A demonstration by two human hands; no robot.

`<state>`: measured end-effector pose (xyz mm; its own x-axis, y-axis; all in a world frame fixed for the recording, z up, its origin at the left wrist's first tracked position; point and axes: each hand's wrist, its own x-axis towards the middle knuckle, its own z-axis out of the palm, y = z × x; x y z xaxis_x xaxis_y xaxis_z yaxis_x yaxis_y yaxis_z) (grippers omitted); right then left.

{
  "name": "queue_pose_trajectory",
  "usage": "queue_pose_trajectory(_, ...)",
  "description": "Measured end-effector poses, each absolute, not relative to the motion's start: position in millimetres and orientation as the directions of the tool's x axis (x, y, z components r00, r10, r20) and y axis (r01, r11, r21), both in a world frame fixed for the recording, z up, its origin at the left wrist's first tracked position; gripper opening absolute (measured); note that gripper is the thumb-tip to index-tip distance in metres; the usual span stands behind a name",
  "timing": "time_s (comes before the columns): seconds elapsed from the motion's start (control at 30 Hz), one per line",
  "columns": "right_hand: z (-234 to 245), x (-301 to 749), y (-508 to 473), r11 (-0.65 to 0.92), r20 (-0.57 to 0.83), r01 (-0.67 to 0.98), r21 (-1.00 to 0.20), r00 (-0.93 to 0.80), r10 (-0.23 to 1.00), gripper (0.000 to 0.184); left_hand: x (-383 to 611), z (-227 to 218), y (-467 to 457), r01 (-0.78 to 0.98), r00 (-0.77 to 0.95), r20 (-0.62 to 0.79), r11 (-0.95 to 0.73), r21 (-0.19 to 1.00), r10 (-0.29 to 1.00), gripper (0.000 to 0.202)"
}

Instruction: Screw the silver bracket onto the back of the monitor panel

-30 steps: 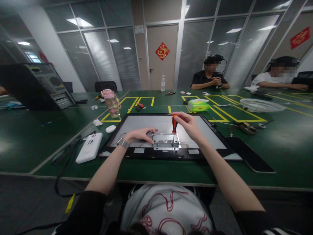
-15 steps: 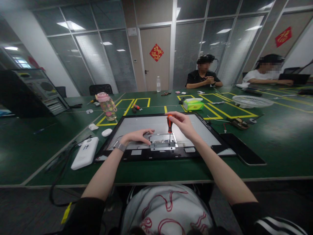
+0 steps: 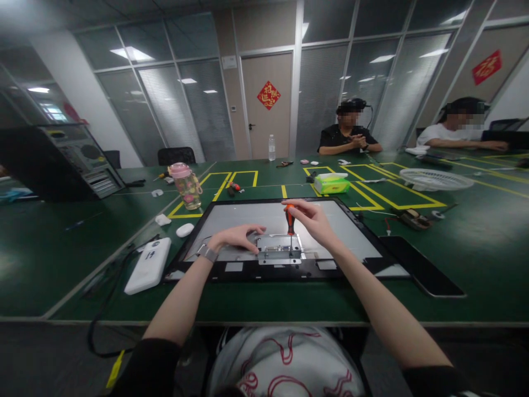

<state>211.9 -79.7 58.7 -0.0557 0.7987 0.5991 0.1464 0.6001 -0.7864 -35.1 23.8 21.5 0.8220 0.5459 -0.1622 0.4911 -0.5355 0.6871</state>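
A flat display panel (image 3: pixel 248 214) with a black border lies on the green table in front of me. On its near half sits a silver metal bracket (image 3: pixel 266 241) with a small circuit strip in it. My right hand (image 3: pixel 313 219) grips the top of an orange-and-black screwdriver (image 3: pixel 291 223), which stands upright with its shaft down at the bracket's right part; the tip is too small to make out. At the bracket's left edge, my left hand (image 3: pixel 235 238) rests with thumb and fingers apart, the thumb touching or nearly touching the metal.
Left of the panel are a white power bank (image 3: pixel 149 266), a white case (image 3: pixel 184 230) and a pink-lidded bottle (image 3: pixel 185 187). A black phone (image 3: pixel 421 267) lies by the right corner. Farther back are a green tissue pack (image 3: pixel 332 183), a white fan grille (image 3: pixel 436 179) and two seated people.
The whole view has shifted slightly, with everything lower and a little to the right. Both hands keep their places at the bracket, and the screwdriver stays upright in my right hand.
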Motion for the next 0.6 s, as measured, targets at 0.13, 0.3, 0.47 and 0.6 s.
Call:
queue_pose_trajectory(0.13,57.1,209.0,-82.8,0.603,0.594,0.168,-0.780,-0.105,0.798,0.031,-35.6,19.1,22.8,0.474,0.826,-0.144,-0.531,0.703,0.546,0.065)
queue_pose_trajectory(0.3,56.3,206.1,-84.8,0.634,0.636,0.221,-0.741,-0.072,0.768,0.029,-36.8,16.6,23.3,0.467,0.828,-0.145,-0.524,0.713,0.541,0.062)
queue_pose_trajectory(0.47,55.1,205.5,-83.3,0.662,0.671,0.237,-0.711,-0.051,0.740,0.025,-37.7,15.1,24.4,0.449,0.837,-0.139,-0.519,0.727,0.530,0.060)
queue_pose_trajectory(0.6,55.6,204.9,-84.8,0.657,0.665,0.241,-0.715,-0.054,0.744,0.027,-37.9,12.1,27.0,0.438,0.841,-0.128,-0.523,0.731,0.526,0.061)
